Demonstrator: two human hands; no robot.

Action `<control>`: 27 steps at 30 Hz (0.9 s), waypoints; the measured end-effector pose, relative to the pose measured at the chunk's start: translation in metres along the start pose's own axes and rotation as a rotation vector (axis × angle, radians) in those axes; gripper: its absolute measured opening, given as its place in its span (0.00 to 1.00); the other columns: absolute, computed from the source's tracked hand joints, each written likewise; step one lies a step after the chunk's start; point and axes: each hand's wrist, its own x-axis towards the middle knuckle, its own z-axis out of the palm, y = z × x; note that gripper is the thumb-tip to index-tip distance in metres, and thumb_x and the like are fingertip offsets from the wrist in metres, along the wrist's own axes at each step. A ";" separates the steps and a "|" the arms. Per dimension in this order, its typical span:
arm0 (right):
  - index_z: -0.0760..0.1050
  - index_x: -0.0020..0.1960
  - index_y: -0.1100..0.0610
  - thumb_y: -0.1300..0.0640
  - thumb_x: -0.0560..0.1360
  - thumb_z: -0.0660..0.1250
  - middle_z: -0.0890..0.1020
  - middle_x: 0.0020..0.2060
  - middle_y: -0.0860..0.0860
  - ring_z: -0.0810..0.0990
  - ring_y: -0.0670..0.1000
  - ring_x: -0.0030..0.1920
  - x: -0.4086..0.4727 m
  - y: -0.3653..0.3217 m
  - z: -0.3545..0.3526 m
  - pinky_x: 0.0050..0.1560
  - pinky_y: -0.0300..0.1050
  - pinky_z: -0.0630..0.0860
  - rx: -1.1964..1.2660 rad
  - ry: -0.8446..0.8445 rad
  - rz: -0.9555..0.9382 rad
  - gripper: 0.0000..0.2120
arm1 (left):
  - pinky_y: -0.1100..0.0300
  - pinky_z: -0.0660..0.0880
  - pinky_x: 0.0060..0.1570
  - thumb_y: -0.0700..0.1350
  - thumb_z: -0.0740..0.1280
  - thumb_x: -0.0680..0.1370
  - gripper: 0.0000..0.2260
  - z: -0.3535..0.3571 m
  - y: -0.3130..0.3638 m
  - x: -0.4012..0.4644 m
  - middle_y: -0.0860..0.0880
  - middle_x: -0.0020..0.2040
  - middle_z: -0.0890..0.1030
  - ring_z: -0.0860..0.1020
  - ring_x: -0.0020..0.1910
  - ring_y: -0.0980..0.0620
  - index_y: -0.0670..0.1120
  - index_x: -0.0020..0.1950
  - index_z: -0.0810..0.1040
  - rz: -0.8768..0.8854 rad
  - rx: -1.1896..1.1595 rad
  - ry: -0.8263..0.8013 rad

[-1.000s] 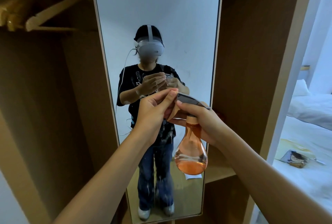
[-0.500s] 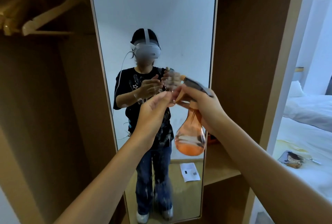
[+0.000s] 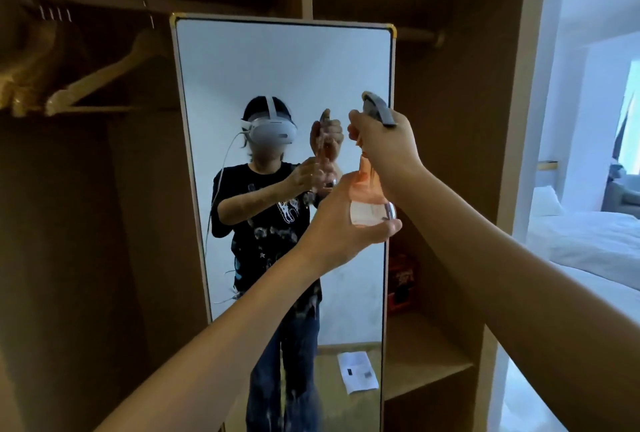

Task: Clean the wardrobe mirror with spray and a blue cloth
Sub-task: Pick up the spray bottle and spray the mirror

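The spray bottle (image 3: 369, 203), clear with orange liquid in its rounded base and a grey trigger head, is held up in front of the right edge of the wardrobe mirror (image 3: 277, 78), about halfway up its height. The right hand (image 3: 382, 144) grips the bottle at the neck, fingers curled round it just below the grey head. The left hand (image 3: 341, 227) supports the bottle from beneath and behind, palm cupped and fingers curled under the base. Both forearms are raised and extended towards the glass. The mirror stands inside the wardrobe (image 3: 450, 120), its frame upright with brass-coloured top corners; smears and spatter show on the lower half of the glass. It reflects the person holding the bottle. Wooden hangers (image 3: 100, 82) hang from the rail in the upper left of the wardrobe. A red box (image 3: 401, 279) sits on the wardrobe's right-hand shelf, just beside the mirror's right edge. A bed (image 3: 588, 244) lies beyond the wardrobe's right side. The blue cloth cannot be made out.
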 end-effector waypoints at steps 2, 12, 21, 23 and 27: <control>0.77 0.50 0.61 0.55 0.79 0.64 0.79 0.39 0.53 0.75 0.49 0.39 0.007 -0.008 -0.002 0.35 0.37 0.73 -0.036 -0.011 0.003 0.09 | 0.72 0.73 0.44 0.48 0.75 0.71 0.23 0.000 0.005 0.007 0.48 0.54 0.78 0.78 0.54 0.52 0.48 0.61 0.70 0.032 -0.003 0.008; 0.70 0.39 0.53 0.50 0.80 0.64 0.79 0.37 0.54 0.79 0.50 0.36 0.013 -0.021 -0.005 0.42 0.44 0.80 0.025 0.091 -0.002 0.12 | 0.83 0.68 0.43 0.50 0.75 0.72 0.29 -0.002 0.021 0.015 0.52 0.59 0.76 0.74 0.58 0.56 0.49 0.69 0.66 0.059 0.037 -0.019; 0.76 0.45 0.56 0.55 0.79 0.65 0.83 0.50 0.62 0.83 0.56 0.44 0.003 -0.024 -0.001 0.46 0.43 0.79 -0.025 -0.020 0.030 0.06 | 0.79 0.71 0.42 0.53 0.75 0.71 0.23 -0.007 0.019 0.004 0.54 0.54 0.76 0.76 0.55 0.55 0.50 0.61 0.70 0.039 0.067 0.020; 0.77 0.47 0.59 0.56 0.79 0.65 0.82 0.52 0.64 0.82 0.62 0.53 0.002 -0.027 0.004 0.55 0.51 0.79 -0.033 -0.049 0.039 0.06 | 0.82 0.68 0.40 0.53 0.75 0.71 0.23 -0.012 0.022 -0.001 0.62 0.52 0.73 0.74 0.53 0.60 0.54 0.60 0.67 0.026 0.073 0.025; 0.76 0.42 0.56 0.57 0.78 0.64 0.83 0.40 0.55 0.83 0.55 0.43 0.002 -0.027 0.015 0.49 0.48 0.80 -0.027 -0.083 0.043 0.08 | 0.78 0.70 0.44 0.49 0.75 0.71 0.21 -0.022 0.022 -0.006 0.62 0.52 0.74 0.73 0.56 0.61 0.55 0.58 0.69 0.024 0.030 0.036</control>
